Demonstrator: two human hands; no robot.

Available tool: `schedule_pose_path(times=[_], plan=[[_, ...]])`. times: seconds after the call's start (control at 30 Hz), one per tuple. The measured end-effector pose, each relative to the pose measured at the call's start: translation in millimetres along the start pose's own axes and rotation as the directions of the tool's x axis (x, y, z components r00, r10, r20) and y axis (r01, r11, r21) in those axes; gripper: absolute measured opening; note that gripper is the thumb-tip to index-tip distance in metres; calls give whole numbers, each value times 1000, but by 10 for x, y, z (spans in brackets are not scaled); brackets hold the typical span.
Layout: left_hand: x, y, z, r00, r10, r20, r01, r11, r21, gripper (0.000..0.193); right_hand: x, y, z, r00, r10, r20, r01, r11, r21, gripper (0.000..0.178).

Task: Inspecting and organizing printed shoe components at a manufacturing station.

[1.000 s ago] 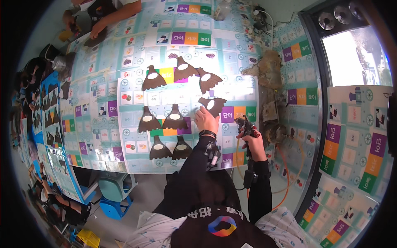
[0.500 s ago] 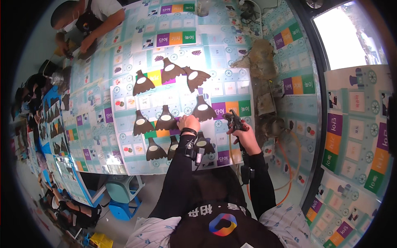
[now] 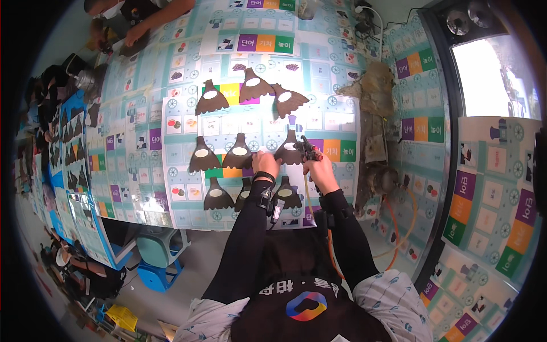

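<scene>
Over the near half of the table, the right hand [image 3: 320, 172] is closed around a dark spray gun [image 3: 308, 150] with a thin hose below it, the nozzle end just beside the right-hand brown flared piece [image 3: 289, 149] of the middle row. The left hand [image 3: 266, 163] lies between that piece and its middle neighbour [image 3: 237, 151]; its fingertips are hidden, so I cannot tell whether it grips anything. Around them, nine such pieces, each with a white oval, lie in three rows on a printed sheet [image 3: 185, 212]; the left arm partly covers the bottom row.

Farther out, a translucent bottle [image 3: 307, 9] stands at the far side and a yellow crate [image 3: 121, 317] sits at lower left, the contents of both too small to tell. The sheet's near edge runs close to the person's apron [image 3: 302, 276]. Open room lies between the top and middle rows, and along the sheet's right edge. A teal stool [image 3: 159, 249] stands beyond the table's front edge, left of the person.
</scene>
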State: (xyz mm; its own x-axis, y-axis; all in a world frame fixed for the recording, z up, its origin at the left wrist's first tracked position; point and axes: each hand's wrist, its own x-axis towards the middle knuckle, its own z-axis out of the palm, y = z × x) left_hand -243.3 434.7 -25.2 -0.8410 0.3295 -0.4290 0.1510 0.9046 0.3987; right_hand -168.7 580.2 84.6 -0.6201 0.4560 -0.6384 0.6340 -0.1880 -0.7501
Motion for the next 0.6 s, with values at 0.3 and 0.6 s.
schedule_pose_path(times=[0.3,0.6], plan=[[4,26,-36,998,-20,66,21,1000,-17,30,-35,30,-58,998,-12,-57,11,999,-30,13],[30,-16,53,1000,-16,0,16,1000,13,31,-53,-41,-90,991,-20,134,41,986,-160,13]])
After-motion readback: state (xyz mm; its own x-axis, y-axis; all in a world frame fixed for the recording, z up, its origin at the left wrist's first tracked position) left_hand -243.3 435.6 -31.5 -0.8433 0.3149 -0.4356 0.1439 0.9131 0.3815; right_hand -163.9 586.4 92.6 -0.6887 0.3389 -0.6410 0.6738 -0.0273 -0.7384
